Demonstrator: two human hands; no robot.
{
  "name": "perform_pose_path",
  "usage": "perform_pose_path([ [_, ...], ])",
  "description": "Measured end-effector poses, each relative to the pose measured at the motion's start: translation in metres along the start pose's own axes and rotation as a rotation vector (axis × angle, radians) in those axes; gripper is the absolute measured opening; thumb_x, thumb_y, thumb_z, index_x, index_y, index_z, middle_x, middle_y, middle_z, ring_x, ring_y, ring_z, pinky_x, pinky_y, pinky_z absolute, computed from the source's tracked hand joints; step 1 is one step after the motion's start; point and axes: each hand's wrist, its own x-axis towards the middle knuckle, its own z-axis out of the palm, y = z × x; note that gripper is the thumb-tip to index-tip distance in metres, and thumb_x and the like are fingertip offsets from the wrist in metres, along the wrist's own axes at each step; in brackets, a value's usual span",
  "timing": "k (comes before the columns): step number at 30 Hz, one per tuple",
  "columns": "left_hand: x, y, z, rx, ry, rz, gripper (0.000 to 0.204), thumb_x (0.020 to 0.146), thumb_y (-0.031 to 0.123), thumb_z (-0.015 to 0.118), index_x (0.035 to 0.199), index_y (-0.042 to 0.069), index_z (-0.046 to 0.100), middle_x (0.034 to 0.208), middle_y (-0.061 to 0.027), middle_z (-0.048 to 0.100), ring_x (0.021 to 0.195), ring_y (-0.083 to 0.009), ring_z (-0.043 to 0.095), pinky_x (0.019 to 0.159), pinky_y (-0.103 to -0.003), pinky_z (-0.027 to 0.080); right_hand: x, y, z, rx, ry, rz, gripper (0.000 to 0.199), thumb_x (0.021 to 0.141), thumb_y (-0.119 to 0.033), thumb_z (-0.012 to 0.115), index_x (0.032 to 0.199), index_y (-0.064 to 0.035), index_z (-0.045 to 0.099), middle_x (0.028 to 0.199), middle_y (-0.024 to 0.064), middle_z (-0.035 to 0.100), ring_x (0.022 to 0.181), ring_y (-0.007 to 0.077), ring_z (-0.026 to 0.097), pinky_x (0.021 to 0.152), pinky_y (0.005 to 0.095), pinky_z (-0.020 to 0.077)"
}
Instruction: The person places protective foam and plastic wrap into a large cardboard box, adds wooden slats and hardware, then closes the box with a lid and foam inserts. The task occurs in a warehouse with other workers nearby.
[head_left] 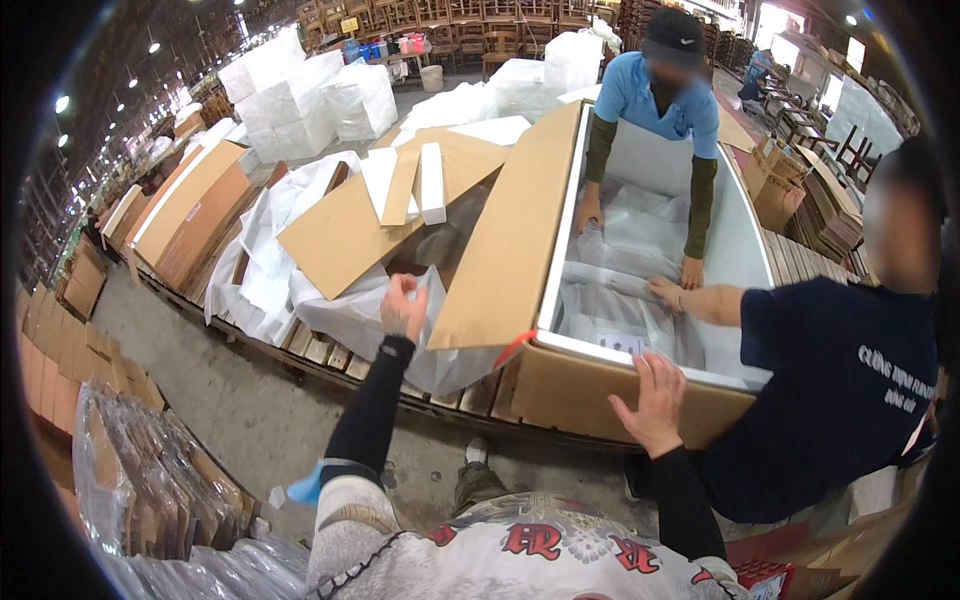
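Note:
A large cardboard box [630, 385] lined with white foam board [738, 235] stands in front of me, its long flap [510, 235] folded out to the left. Inside lie items wrapped in translucent foam sheet [615, 310]. My right hand [652, 400] has its fingers spread at the near rim of the box. Left of the flap, my left hand [404, 305] is raised with its fingers curled; what they hold, if anything, cannot be made out. Two co-workers reach into the box: one in light blue [640, 95] at the far end, one in navy [830, 370] at the right.
Loose cardboard sheets [345, 235] and white foam strips [432, 185] lie over wrapping left of the box on a wooden slatted platform [300, 340]. Plastic-wrapped flat pieces [165, 470] stand at the lower left. White wrapped blocks [300, 95] and stacked chairs [450, 25] fill the back.

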Motion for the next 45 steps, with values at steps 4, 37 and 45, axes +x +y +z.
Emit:
perform_pose_path([
  [4,0.14,-0.085,0.057,0.514,-0.22,-0.174,0.059,0.081,0.039,0.077,0.121,0.001,0.056,0.119,-0.0217,0.064,0.113,-0.0386,0.063,0.096,-0.049,0.05,0.011,-0.011,0.006,-0.043,-0.05,0.096,0.075,0.072,-0.036,0.082,0.135,-0.0076,0.053,0.133,0.0144,0.052,0.131,0.0356,0.044,0.112,0.0561,0.0273],
  [37,0.066,-0.009,-0.065,-0.091,-0.336,0.303,0.098,0.074,0.009,0.077,0.156,-0.002,0.026,0.142,-0.0221,0.042,0.13,-0.0391,0.045,0.111,-0.046,0.038,0.182,-0.016,-0.042,0.283,0.313,-0.176,0.078,0.081,-0.024,0.081,0.148,-0.0054,0.047,0.144,0.0189,0.053,0.135,0.0384,0.048,0.117,0.0581,0.0298],
  [45,0.015,0.107,-0.088,0.523,-0.223,0.912,0.103,0.061,0.004,0.077,0.154,0.003,0.035,0.13,-0.0186,0.045,0.119,-0.0403,0.048,0.103,-0.054,0.039,0.264,0.026,-0.099,-0.18,0.048,-0.441,0.071,0.077,-0.044,0.081,0.137,-0.0144,0.059,0.135,0.0139,0.059,0.138,0.0359,0.047,0.115,0.0559,0.0327],
])
